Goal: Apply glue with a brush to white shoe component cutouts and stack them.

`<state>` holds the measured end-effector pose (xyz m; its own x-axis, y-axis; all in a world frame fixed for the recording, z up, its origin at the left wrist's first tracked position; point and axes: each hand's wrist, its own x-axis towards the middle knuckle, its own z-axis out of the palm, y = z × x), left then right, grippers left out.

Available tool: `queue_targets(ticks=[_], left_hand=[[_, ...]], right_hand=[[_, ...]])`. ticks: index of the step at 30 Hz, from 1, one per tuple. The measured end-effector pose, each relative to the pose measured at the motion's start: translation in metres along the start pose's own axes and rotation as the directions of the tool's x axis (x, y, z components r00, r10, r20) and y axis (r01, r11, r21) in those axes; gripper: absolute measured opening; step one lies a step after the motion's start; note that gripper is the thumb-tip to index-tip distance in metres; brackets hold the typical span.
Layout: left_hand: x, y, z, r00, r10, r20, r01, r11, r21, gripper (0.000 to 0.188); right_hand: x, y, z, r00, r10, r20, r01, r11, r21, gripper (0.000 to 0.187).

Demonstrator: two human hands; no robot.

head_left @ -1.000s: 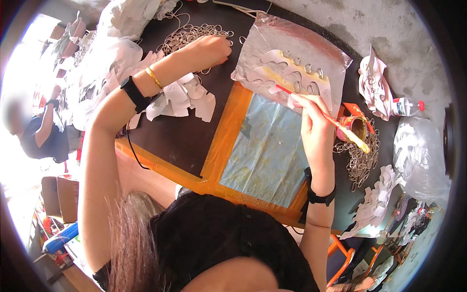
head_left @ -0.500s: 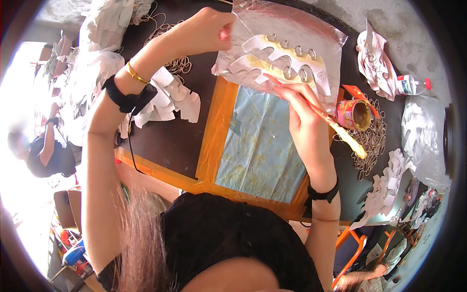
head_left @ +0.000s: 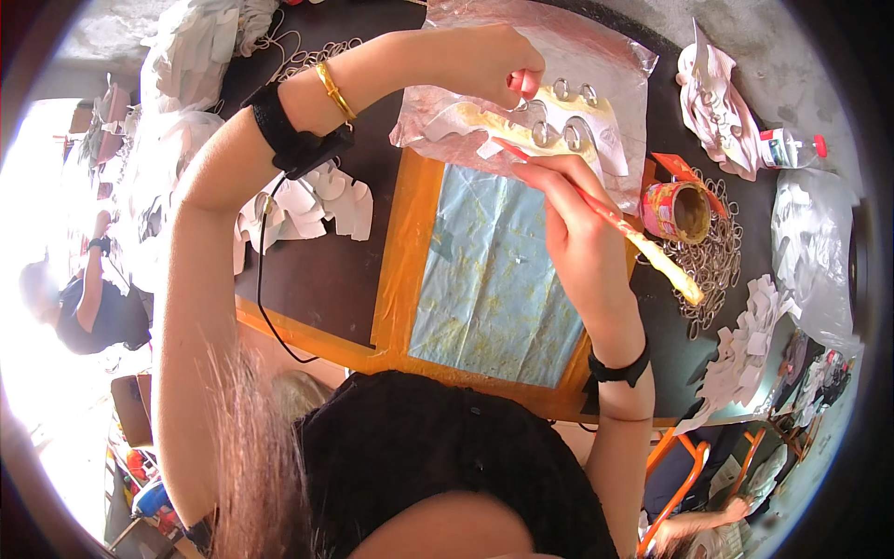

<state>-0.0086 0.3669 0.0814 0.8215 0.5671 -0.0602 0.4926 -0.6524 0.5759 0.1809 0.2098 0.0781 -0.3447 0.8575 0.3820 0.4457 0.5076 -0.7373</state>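
My right hand [head_left: 577,219] grips a thin red-and-yellow glue stick or brush [head_left: 643,242], its tip resting on a white cut-out piece [head_left: 549,130] smeared with yellow glue. That piece carries several metal rings and lies on a clear plastic sheet [head_left: 596,56]. My left hand [head_left: 489,65] reaches across and pinches a ring at the top edge of the white piece. A small open tin of glue [head_left: 675,212] stands just right of my right hand.
A pale blue sheet in an orange frame [head_left: 410,252] lies on the dark table. White paper cut-outs [head_left: 312,200] sit left, metal rings [head_left: 712,265] right, crumpled papers and a small bottle [head_left: 787,147] far right. A seated person [head_left: 88,307] is at far left.
My left hand has swung from the ring pile at the far left over to the white piece and taken a ring. The right hand kept the stick on the glued piece.
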Motion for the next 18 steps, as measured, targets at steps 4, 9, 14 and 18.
queue_targets(ticks=[4, 9, 14, 18], left_hand=[[0.007, -0.004, 0.004, 0.999, 0.025, 0.042, -0.024, 0.999, -0.027, 0.013], [0.01, -0.009, 0.004, 0.992, 0.019, 0.124, -0.01, 0.997, -0.072, 0.013], [0.011, -0.004, 0.007, 0.983, 0.037, 0.178, -0.028, 0.998, -0.053, 0.011], [0.011, -0.005, 0.011, 0.983, 0.016, 0.181, -0.003, 0.997, -0.072, 0.01]], right_hand=[[0.0, 0.005, 0.0, 1.0, -0.013, -0.003, 0.013, 1.0, -0.005, 0.036], [0.001, 0.002, 0.0, 1.0, -0.006, -0.008, 0.006, 1.0, -0.009, 0.036], [0.001, 0.004, 0.0, 1.0, -0.019, -0.013, 0.019, 1.0, -0.015, 0.036], [0.001, 0.003, 0.0, 1.0, -0.013, -0.006, 0.013, 1.0, -0.01, 0.036]])
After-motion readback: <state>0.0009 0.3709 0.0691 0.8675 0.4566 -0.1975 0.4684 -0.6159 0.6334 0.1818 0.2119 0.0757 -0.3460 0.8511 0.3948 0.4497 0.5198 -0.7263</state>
